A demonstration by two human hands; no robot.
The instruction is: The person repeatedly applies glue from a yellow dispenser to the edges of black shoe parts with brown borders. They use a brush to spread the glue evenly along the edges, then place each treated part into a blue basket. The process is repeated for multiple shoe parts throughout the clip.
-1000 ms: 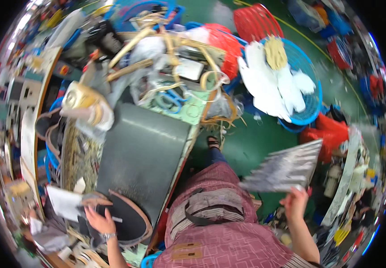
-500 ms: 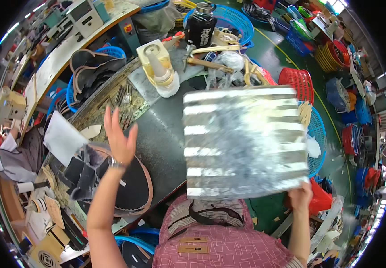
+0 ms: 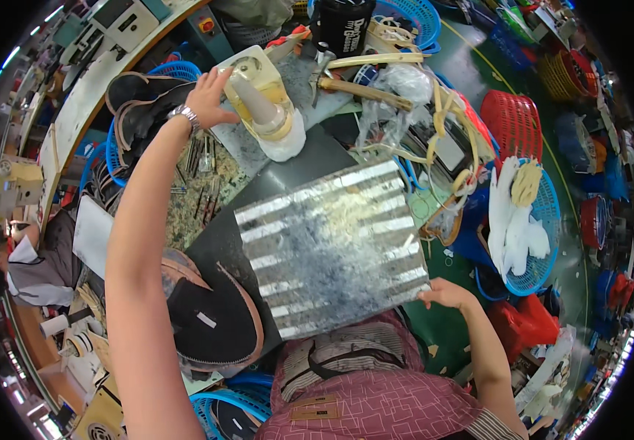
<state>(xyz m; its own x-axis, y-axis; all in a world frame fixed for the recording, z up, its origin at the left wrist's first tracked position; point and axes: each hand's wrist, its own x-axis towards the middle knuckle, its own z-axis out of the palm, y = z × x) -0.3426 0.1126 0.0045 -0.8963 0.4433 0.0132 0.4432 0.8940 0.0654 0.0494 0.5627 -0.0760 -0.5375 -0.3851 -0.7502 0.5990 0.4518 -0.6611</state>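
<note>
Now the left hand [image 3: 208, 101] has moved up beside the yellowed tub [image 3: 282, 82], wide and free; only the right hand [image 3: 450, 294] holds the striped board [image 3: 332, 249].

Mid-frame, the striped board [image 3: 332, 246] looks smudged — glossy silvery bands over dull grey. Upper centre: a wooden hammer handle [image 3: 368, 93], crinkled clear plastic bag [image 3: 389, 123]; upper right, red plastic basket [image 3: 511, 121]; bottom, matt cloth apron [image 3: 397, 400].
</note>
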